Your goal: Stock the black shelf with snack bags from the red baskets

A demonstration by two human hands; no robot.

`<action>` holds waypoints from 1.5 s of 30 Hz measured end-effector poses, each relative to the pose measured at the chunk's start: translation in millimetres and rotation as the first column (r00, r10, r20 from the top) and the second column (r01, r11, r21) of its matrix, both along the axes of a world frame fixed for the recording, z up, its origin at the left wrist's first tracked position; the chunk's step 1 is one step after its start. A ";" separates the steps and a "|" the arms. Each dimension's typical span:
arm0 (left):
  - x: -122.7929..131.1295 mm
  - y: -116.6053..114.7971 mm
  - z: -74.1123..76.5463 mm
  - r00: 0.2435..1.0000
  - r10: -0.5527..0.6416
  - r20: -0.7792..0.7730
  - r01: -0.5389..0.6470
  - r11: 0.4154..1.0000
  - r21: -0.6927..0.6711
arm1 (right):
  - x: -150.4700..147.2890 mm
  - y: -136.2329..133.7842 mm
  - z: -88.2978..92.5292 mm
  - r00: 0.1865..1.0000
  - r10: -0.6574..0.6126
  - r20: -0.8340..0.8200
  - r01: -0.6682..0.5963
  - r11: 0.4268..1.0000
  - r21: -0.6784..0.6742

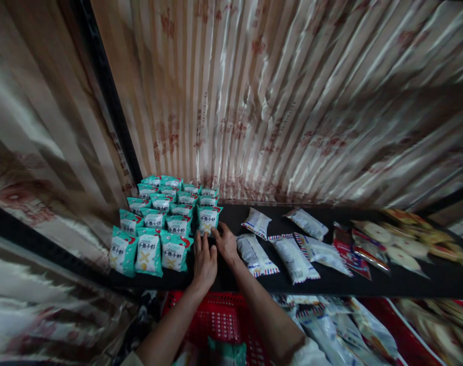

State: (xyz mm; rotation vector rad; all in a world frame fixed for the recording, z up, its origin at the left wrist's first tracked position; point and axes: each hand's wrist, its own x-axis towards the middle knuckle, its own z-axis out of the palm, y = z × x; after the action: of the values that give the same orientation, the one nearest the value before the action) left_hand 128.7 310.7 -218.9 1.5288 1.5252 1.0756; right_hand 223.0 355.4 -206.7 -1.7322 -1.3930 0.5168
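Note:
Rows of teal and white snack bags (148, 251) stand upright at the left end of a black shelf (224, 277). The front bag of the rightmost row, a teal snack bag (207, 218), stands just beyond my two hands. My left hand (205, 262) lies with its fingers stretched forward, the tips at the bottom edge of that bag. At the bag's lower right corner is my right hand (227, 244), with its fingers slightly bent and apart, touching or almost touching it. Neither hand is wrapped around the bag.
Several white snack packets (292, 256) lie right of my hands, then red packets (349, 249) and packs of round pale food (403, 251). A red basket (226, 307) below holds a teal bag (227, 352). More packets fill the lower right. Printed sheeting (254, 101) hangs behind; a dark post (105, 86) stands left.

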 end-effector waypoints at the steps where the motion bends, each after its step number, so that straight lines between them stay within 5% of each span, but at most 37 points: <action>1: -0.2 2.5 -1.4 1.000 0.001 0.002 -0.001 1.000 -0.004 | -0.3 1.4 -1.9 1.000 0.006 -0.007 -0.006 1.000 0.013; 16: -1.2 3.2 -8.9 0.999 0.020 -0.035 -0.021 1.000 -0.005 | -1.5 3.9 -9.1 0.998 0.058 -0.011 -0.058 0.998 -0.008; 30: -0.6 5.8 -11.8 0.993 0.009 -0.117 -0.004 0.999 0.037 | 0.1 0.8 -14.7 0.997 0.068 -0.024 -0.065 0.992 0.104; 34: -11.0 -12.9 0.0 0.993 0.021 -0.116 -0.007 0.992 0.123 | -11.5 -32.2 -6.0 0.998 -0.033 -0.047 0.042 0.978 0.202; 39: -31.2 -75.7 3.0 0.969 -0.143 -0.199 0.156 0.986 0.050 | -29.6 -112.5 -6.7 0.978 0.089 -0.188 -0.047 0.975 0.218; 43: -47.7 -130.8 -14.7 0.924 -0.252 -0.287 0.206 0.962 -0.180 | -35.9 -173.3 -41.3 0.964 0.172 -0.205 -0.166 0.985 0.042; 45: -55.3 -147.1 -28.8 0.897 -0.290 -0.333 0.186 0.932 -0.311 | -36.6 -194.7 -67.8 0.966 0.172 -0.192 -0.204 0.966 -0.159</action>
State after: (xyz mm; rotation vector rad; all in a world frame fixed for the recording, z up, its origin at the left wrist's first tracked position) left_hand 73.4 163.6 -247.8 1.7352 1.5985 0.4222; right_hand 186.4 160.7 -274.5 -1.6536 -1.4261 0.9032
